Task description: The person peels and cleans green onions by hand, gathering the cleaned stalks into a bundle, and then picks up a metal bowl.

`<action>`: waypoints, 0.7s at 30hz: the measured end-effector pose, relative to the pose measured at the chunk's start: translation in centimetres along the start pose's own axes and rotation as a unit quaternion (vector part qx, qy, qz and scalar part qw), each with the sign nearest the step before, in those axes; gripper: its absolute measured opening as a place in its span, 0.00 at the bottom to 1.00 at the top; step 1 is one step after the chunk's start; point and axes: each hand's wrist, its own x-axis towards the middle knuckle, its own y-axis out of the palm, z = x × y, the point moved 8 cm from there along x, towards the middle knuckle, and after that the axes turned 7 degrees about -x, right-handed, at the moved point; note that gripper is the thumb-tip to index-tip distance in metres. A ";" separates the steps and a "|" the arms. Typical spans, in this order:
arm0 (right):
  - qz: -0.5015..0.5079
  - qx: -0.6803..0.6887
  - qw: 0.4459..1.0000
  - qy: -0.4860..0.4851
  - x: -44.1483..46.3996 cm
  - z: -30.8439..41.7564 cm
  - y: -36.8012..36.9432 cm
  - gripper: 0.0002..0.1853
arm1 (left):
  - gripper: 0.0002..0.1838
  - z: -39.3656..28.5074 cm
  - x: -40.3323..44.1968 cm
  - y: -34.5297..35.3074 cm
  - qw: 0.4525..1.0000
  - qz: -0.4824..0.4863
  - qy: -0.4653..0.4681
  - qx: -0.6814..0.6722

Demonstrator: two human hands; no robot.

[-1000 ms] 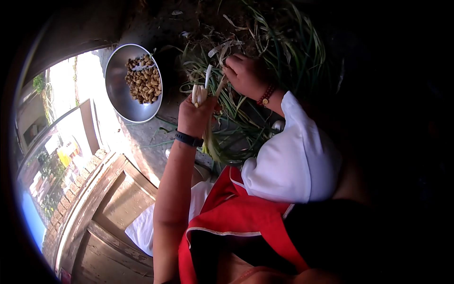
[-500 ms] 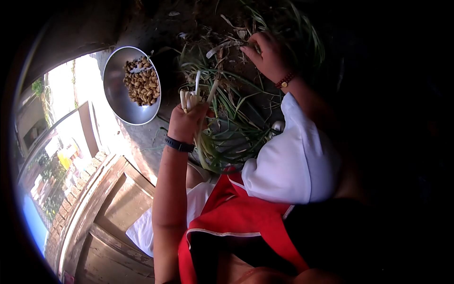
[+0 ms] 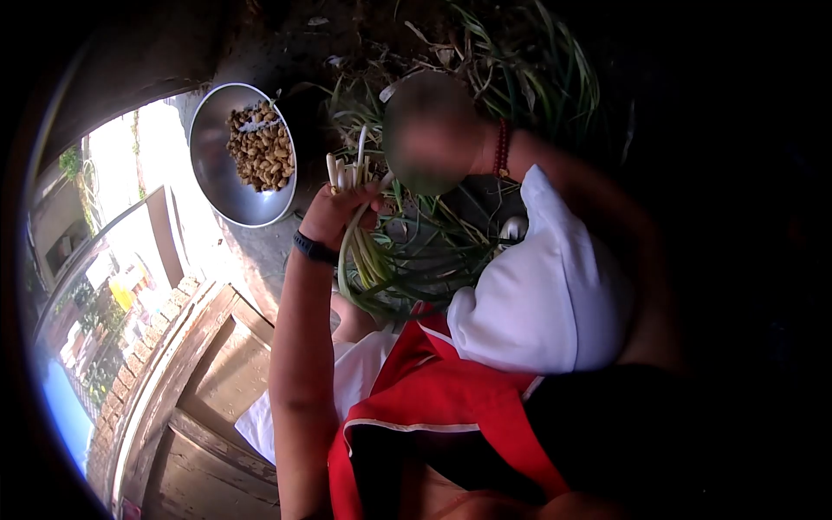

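My left hand [image 3: 331, 215], with a dark band on its wrist, is closed round a bunch of green onions [image 3: 367, 258]. Their trimmed white ends stick up above the fingers, and the green leaves hang below the fist. A blurred patch covers most of my right hand [image 3: 444, 143], which is close to the right of the bunch. Its fingers and anything in them cannot be made out. A red beaded bracelet circles that wrist. More green onion leaves [image 3: 446, 227] lie loose on the ground beneath both hands.
A metal bowl [image 3: 211, 165] holding unshelled peanuts [image 3: 267, 154] and something white stands to the left. Another heap of green leaves [image 3: 555, 78] lies at the upper right, with dry scraps nearby. A wooden door [image 3: 212, 373] is at the lower left.
My right hand has come down and left from the scraps towards the bunch. My left hand has shifted slightly, and the green onion leaves now hang together below it.
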 end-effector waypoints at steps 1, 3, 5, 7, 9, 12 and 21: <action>-0.003 0.003 1.000 0.000 0.0 -0.1 0.0 0.06 | 0.04 -0.1 0.0 0.2 1.000 0.007 -0.003 -0.009; -0.009 0.008 1.000 0.000 0.0 -0.1 0.0 0.06 | 0.05 -1.1 -0.3 0.8 0.989 -0.016 0.044 0.137; -0.043 0.010 0.999 0.000 -0.4 -0.2 -0.4 0.05 | 0.05 -2.0 -0.6 1.5 0.970 -0.029 0.086 0.228; -0.083 0.015 0.996 0.005 -0.5 -0.8 -0.1 0.05 | 0.05 -2.7 -0.7 2.0 0.956 -0.032 0.125 0.263; -0.128 0.026 0.991 0.020 -0.2 -1.6 0.0 0.04 | 0.05 -3.0 -1.1 2.6 0.965 -0.034 0.130 0.223; -0.188 0.033 0.979 0.072 -0.7 -1.9 -0.8 0.03 | 0.05 -3.0 -1.0 2.7 0.973 -0.040 0.147 0.174; -0.258 0.137 0.904 0.312 -3.3 -8.3 0.9 0.06 | 0.07 -2.5 -0.7 3.4 0.983 -0.074 0.166 0.039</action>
